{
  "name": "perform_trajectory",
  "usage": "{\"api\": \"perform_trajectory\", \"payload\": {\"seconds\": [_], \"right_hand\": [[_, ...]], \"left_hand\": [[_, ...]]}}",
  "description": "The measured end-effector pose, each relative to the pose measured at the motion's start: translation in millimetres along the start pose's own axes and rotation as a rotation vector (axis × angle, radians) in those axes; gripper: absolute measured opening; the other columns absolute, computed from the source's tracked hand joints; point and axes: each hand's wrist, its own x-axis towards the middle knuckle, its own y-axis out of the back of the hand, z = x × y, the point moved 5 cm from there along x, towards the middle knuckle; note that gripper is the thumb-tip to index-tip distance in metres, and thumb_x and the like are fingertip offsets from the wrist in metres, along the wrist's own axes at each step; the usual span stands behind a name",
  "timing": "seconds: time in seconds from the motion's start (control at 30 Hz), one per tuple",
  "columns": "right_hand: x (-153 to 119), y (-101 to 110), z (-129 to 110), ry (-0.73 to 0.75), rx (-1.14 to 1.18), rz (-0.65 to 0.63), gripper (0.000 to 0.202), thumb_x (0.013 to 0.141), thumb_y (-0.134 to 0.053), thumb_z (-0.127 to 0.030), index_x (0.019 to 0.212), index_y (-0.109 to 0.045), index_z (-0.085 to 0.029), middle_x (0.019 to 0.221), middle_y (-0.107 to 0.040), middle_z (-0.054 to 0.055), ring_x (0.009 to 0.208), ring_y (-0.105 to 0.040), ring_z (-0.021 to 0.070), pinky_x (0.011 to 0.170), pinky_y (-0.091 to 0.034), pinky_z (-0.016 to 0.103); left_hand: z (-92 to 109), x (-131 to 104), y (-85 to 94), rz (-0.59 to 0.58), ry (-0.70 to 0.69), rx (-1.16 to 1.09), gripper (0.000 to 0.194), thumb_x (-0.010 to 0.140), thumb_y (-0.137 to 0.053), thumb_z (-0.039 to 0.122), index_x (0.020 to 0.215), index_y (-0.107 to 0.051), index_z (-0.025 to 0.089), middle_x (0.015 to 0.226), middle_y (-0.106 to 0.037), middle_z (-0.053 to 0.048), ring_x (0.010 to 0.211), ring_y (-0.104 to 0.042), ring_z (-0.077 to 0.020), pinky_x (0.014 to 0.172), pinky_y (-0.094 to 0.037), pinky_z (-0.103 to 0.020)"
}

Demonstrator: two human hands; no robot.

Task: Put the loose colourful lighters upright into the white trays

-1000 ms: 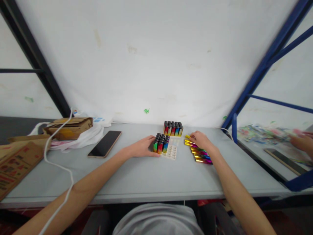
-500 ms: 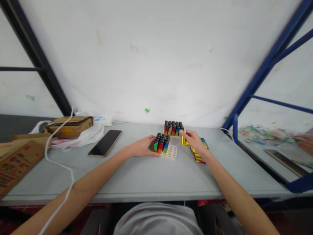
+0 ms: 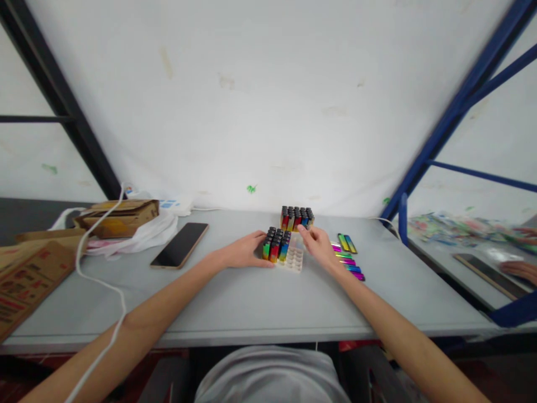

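My left hand (image 3: 245, 251) steadies the left side of a pale tray (image 3: 296, 262) with rows of round holes, its thumb along the front edge. Black-topped, multicoloured lighters (image 3: 276, 245) stand upright in the tray's left part; holes show at the right. At the tray's back right is my right hand (image 3: 318, 244), with thumb and fingers pinched together; what they hold is hidden. Just behind stands a second block of upright lighters (image 3: 297, 218). Right of my right hand, several shiny metallic-coloured lighters (image 3: 350, 263) lie in a row, and two more (image 3: 347, 243) lie behind them.
A phone (image 3: 179, 245) lies left of my left hand. Cardboard boxes (image 3: 37, 274), a white plastic bag (image 3: 155, 239) and a white cable (image 3: 121, 291) occupy the left side. A blue frame (image 3: 444, 112) rises at the right, with another person's hand (image 3: 520, 270) beyond it.
My right hand has moved left from the loose lighters to the tray; the gold lighter it held no longer shows. The loose lighters now reflect purple, blue and green instead of gold. My left hand stays put.
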Motion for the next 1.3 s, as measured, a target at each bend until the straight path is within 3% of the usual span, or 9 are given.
{"api": "perform_trajectory", "payload": {"seconds": [0.07,0.37,0.53,0.67,0.8,1.0,1.13,1.3], "right_hand": [[-2,1,-3,0.001,-0.023,0.062,0.062,0.091,-0.049,-0.076,0.061,-0.035,-0.024,0.052,-0.034,-0.005,0.052,-0.035,0.0120,0.049,-0.028,0.027],[-6,-2,-5,-0.012,-0.077,0.120,0.046,0.088,-0.049,-0.053,0.054,-0.038,-0.024,0.054,-0.038,-0.003,0.055,-0.037,0.0136,0.055,-0.026,0.029],[-6,-2,-7,0.028,-0.106,0.116,0.044,0.090,-0.048,-0.052,0.058,-0.037,-0.023,0.056,-0.038,-0.004,0.056,-0.037,0.0135,0.056,-0.026,0.029],[-6,-1,-17,0.095,-0.135,0.047,0.046,0.097,-0.046,-0.058,0.067,-0.040,-0.023,0.061,-0.042,-0.004,0.059,-0.041,0.0142,0.058,-0.030,0.028],[-10,0,-28,0.180,-0.199,-0.111,0.038,0.104,-0.038,-0.054,0.082,-0.044,-0.024,0.068,-0.051,-0.004,0.064,-0.048,0.0157,0.061,-0.035,0.027],[-16,2,-45,0.392,-0.368,-0.186,0.040,0.105,-0.042,-0.050,0.078,-0.050,-0.023,0.076,-0.058,0.002,0.071,-0.051,0.0174,0.067,-0.038,0.030],[-19,-1,-45,0.356,-0.352,-0.262,0.046,0.102,-0.050,-0.053,0.069,-0.052,-0.022,0.062,-0.055,-0.001,0.058,-0.048,0.0146,0.060,-0.034,0.028],[-19,-4,-41,0.278,-0.303,-0.326,0.045,0.097,-0.057,-0.057,0.071,-0.062,-0.021,0.067,-0.069,0.002,0.061,-0.060,0.0176,0.060,-0.040,0.027]], "left_hand": [[1,0,0.7,0.004,-0.003,0.004,0.081,0.078,-0.077,0.067,0.139,-0.057,0.018,0.141,-0.059,-0.015,0.129,-0.057,-0.0343,0.113,-0.044,-0.043],[1,0,0.4,-0.011,0.022,0.008,0.081,0.077,-0.079,0.065,0.139,-0.057,0.017,0.140,-0.059,-0.015,0.129,-0.057,-0.0345,0.113,-0.044,-0.043],[1,0,0.6,-0.002,0.014,0.010,0.080,0.077,-0.078,0.066,0.138,-0.058,0.017,0.139,-0.060,-0.014,0.129,-0.058,-0.0339,0.113,-0.044,-0.041],[2,0,0.6,-0.015,0.012,0.030,0.081,0.079,-0.077,0.067,0.140,-0.056,0.018,0.141,-0.058,-0.015,0.131,-0.056,-0.0342,0.115,-0.042,-0.042],[2,0,0.8,-0.006,0.007,0.012,0.081,0.078,-0.078,0.066,0.140,-0.056,0.018,0.141,-0.059,-0.015,0.130,-0.057,-0.0345,0.114,-0.043,-0.043],[3,-1,1.4,0.009,0.000,-0.002,0.081,0.077,-0.078,0.066,0.140,-0.057,0.020,0.138,-0.061,-0.014,0.126,-0.059,-0.0341,0.112,-0.045,-0.043],[4,-1,2.3,0.003,0.017,0.010,0.081,0.077,-0.078,0.065,0.138,-0.058,0.016,0.138,-0.060,-0.016,0.126,-0.058,-0.0353,0.112,-0.045,-0.045],[5,-1,2.3,0.008,0.011,-0.004,0.077,0.077,-0.079,0.063,0.137,-0.060,0.018,0.137,-0.061,-0.014,0.125,-0.059,-0.0355,0.112,-0.046,-0.044]]}}
